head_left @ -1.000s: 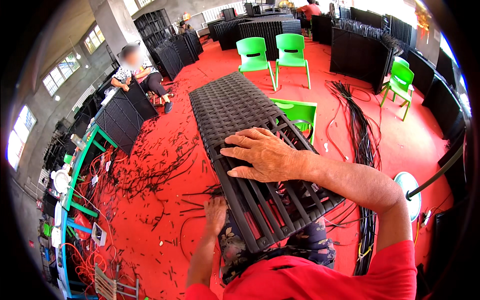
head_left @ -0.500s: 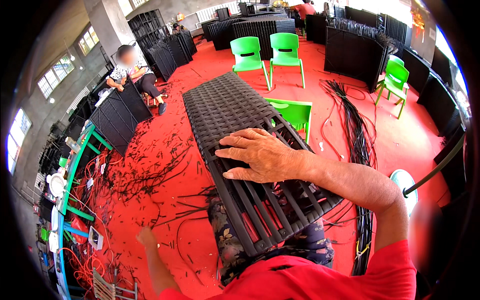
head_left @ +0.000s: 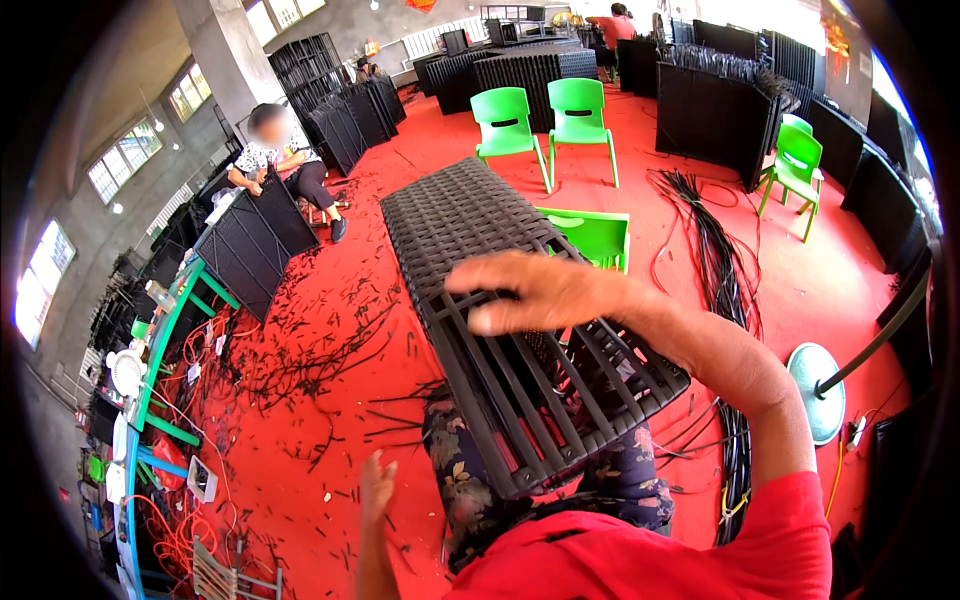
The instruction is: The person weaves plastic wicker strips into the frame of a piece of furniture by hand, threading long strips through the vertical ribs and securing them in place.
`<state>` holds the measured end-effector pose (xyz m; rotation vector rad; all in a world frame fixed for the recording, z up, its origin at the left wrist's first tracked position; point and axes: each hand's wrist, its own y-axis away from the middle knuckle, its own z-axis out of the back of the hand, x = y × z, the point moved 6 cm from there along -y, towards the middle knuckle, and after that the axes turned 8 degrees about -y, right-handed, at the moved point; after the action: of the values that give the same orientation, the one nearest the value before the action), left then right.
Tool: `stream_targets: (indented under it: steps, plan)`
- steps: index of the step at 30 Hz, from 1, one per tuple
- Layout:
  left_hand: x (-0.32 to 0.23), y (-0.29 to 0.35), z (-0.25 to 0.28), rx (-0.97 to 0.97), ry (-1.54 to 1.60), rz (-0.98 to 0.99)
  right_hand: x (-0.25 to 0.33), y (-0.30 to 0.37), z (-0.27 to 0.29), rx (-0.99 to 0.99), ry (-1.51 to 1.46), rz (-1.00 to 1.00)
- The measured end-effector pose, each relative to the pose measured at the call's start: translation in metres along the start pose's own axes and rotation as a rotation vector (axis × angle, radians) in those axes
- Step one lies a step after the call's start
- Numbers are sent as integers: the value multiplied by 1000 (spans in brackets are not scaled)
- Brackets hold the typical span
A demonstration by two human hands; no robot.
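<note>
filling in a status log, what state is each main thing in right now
Black woven frame, far part woven, near part open
Right hand, blurred, over the frame, contact unclear
Left hand, off the frame, apparently empty
Paired bright-green plastic chairs, upright, unoccupied
Long black strips, lying bundled on red floor

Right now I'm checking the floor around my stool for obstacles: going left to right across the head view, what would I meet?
White round object → dark panel → left hand → right hand over the part-woven black frame → bundle of black strips → round pale-green base.
</note>
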<state>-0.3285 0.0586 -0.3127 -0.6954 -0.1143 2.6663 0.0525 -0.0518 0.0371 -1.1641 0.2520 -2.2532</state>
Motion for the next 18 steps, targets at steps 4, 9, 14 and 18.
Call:
stream_targets:
  steps: [4, 9, 14, 18]
  plan:
    - [-142, 8, 40, 58, 661, 137, -3, 35, 49, -347, -258, -158]
    - [-276, 25, 108, -83, 917, -275, -51, 130, 47, -599, -268, -354]
    - [-338, 38, 139, -45, 906, -451, -25, 134, -9, -573, -876, -283]
    - [-354, 45, 138, -84, 830, -571, -24, 134, -23, -679, -1114, -294]
